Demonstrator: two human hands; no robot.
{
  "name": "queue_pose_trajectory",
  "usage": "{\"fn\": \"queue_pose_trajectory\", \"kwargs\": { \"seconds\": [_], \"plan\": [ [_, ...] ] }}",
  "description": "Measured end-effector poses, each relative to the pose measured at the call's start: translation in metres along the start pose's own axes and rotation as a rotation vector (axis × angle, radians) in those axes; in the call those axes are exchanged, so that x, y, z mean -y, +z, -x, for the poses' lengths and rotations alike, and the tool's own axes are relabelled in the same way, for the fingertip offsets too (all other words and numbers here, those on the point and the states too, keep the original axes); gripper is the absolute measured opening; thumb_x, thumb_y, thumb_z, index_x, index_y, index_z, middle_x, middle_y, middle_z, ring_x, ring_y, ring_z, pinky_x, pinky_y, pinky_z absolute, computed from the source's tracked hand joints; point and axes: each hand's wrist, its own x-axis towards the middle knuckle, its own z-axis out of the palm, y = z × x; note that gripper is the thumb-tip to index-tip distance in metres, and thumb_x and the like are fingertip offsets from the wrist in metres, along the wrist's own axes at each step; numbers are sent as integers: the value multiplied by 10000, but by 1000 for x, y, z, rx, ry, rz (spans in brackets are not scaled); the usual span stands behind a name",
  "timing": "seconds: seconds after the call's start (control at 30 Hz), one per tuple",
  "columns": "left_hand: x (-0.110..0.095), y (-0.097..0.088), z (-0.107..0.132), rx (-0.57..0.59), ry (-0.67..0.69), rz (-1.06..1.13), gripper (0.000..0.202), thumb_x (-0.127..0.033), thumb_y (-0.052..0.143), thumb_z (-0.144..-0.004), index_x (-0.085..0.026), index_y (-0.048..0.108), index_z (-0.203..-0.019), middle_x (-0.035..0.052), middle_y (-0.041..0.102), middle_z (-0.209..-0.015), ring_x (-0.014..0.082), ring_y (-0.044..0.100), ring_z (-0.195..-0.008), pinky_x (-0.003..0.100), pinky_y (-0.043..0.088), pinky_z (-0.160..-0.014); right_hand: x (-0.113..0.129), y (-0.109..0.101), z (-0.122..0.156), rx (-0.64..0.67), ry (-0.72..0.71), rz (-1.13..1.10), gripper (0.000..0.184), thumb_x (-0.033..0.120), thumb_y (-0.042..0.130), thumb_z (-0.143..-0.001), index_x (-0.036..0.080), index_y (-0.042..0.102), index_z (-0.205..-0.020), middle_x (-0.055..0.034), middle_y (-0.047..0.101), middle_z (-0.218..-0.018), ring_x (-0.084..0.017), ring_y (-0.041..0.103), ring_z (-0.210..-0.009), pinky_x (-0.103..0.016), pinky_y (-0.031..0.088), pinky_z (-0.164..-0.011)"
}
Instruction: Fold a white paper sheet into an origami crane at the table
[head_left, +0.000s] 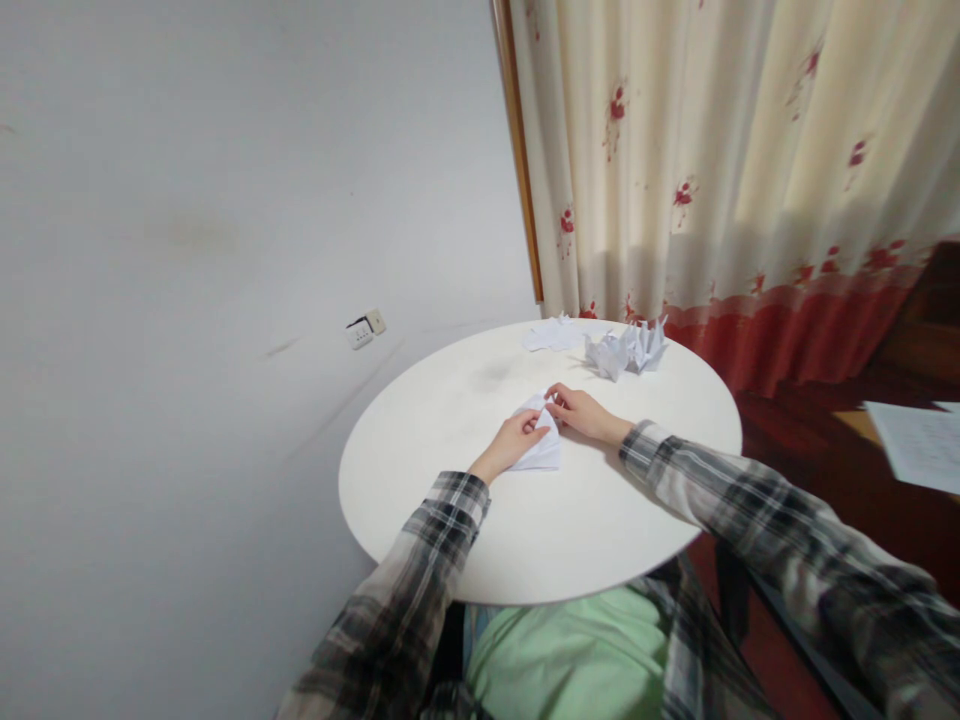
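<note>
Head view: folding seems in hand, left hand (517, 441) pinching paper (541, 458) centred on the table (420, 450) at its nine o'clock, right hand (579, 410) half-curled at two, hold unclear; next calls for firm creasing.

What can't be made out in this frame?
All in the head view:
- Left part of the folded white paper: covered by the left hand.
- Whether the right hand pinches the paper or only touches it: fingertips too small.
- Count of folded-paper figures: they overlap.
- Text on the sheet at far right: too small and blurred.
- Top of the floral curtain: cut off by the upper edge.
</note>
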Motion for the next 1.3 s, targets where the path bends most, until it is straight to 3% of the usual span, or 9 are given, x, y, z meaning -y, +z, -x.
{"fn": "queue_pose_trajectory", "kwargs": {
  "seconds": [0.9,1.17,1.3],
  "plan": [
    [-4,0,0,8,1,37,265,-299,535,-710,-112,571,-894,13,557,-755,85,456,-619,209,370,-582,-1,0,0,-25,0,-39,231,304,410,-824,165,492,-989,-24,599,-774,-92,521,-613,-201,363,-595],
    [-7,0,1,9,-9,41,270,-319,533,-707,-120,570,-886,12,556,-746,93,467,-626,213,374,-590,-5,6,-3,-59,39,-84,504,309,482,-792,166,290,-1235,-23,607,-800,-99,543,-602,-206,387,-594],
    [-7,0,1,-3,-24,28,266,-317,536,-703,-118,567,-877,9,551,-737,91,462,-621,212,371,-588,-4,5,-3,-33,48,-100,532,332,497,-784,171,290,-1247,-20,610,-802,-94,547,-591,-203,392,-591]
  ]
}}
